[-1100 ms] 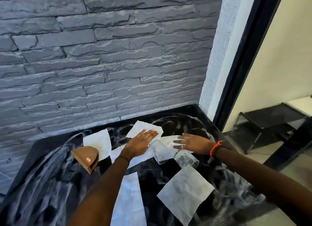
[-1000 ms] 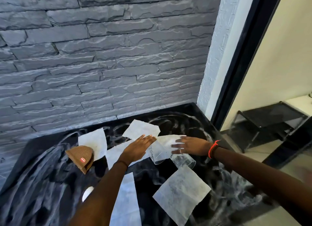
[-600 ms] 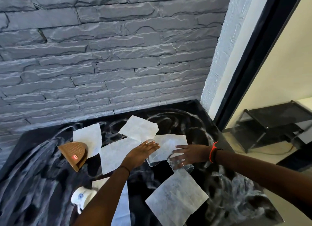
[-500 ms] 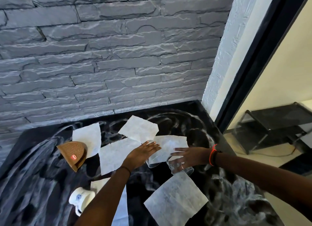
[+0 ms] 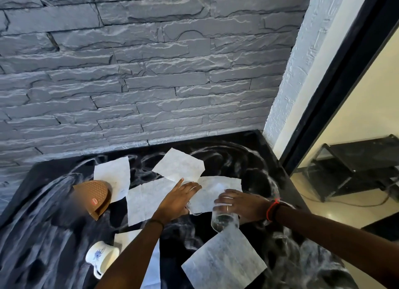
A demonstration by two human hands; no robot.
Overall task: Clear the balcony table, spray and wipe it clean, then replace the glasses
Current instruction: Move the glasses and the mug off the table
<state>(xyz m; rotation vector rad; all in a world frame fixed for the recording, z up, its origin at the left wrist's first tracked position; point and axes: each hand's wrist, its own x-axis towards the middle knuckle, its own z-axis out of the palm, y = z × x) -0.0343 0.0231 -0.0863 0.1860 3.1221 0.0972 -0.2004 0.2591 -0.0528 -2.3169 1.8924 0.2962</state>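
Near table (image 5: 244,157) centre: right hand (image 5: 241,204) grasps glass (image 5: 224,220) from above, left hand (image 5: 177,200) lies flat; glass likely slick, fragile, so hold its wall.

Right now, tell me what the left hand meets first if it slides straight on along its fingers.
Probably the far white sheet, lying just past the left hand's fingertips; beyond it, the stone wall. Depth is unclear.

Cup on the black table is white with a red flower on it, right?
Not quite. The cup on the black table is white, but its flower is blue, not red. The head view shows it beside the left forearm.
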